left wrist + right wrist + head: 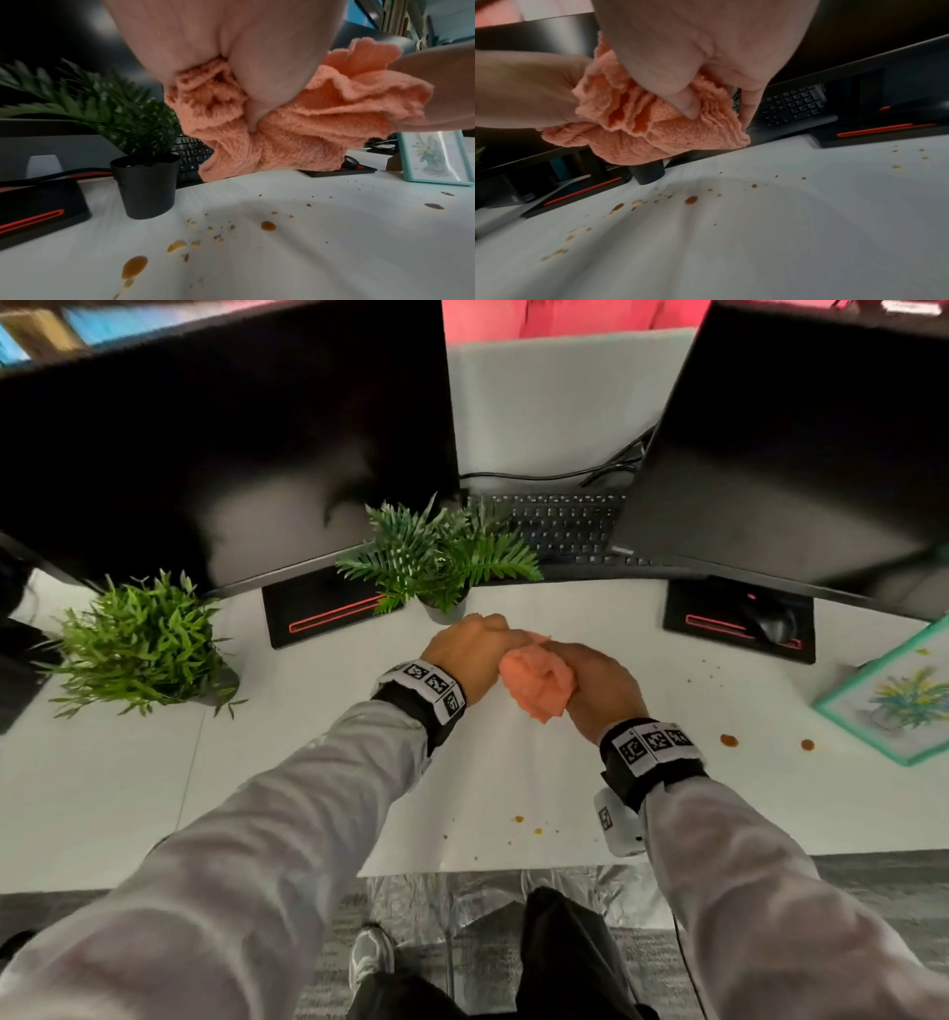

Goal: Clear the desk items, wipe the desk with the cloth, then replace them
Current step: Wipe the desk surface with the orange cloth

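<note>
**Above the desk centre: two hands bunching the cloth**

Between the curled fingers of both hands sits the orange cloth, crumpled into a wad and lifted clear of the white desk. The left hand closes round the wad's end at 10 o'clock; the right hand closes round the end at 4 o'clock, thumb pressed into the folds. Loose folds hang below both fists, as the wrist views show.

Directly beneath, brown drops and crumbs lie scattered on the desk. At 12 o'clock from the hands, just beyond the knuckles, stands a small fern in a dark pot. A black keyboard lies behind it at 1 o'clock, partly under the right monitor. The left monitor fills 10 to 11 o'clock, its black base marked with a red line. At 9 o'clock, well apart, stands a bushier plant. At 3 o'clock a teal picture frame stands near the desk's edge, and at 2 o'clock a black mouse rests on the right monitor's base.
</note>
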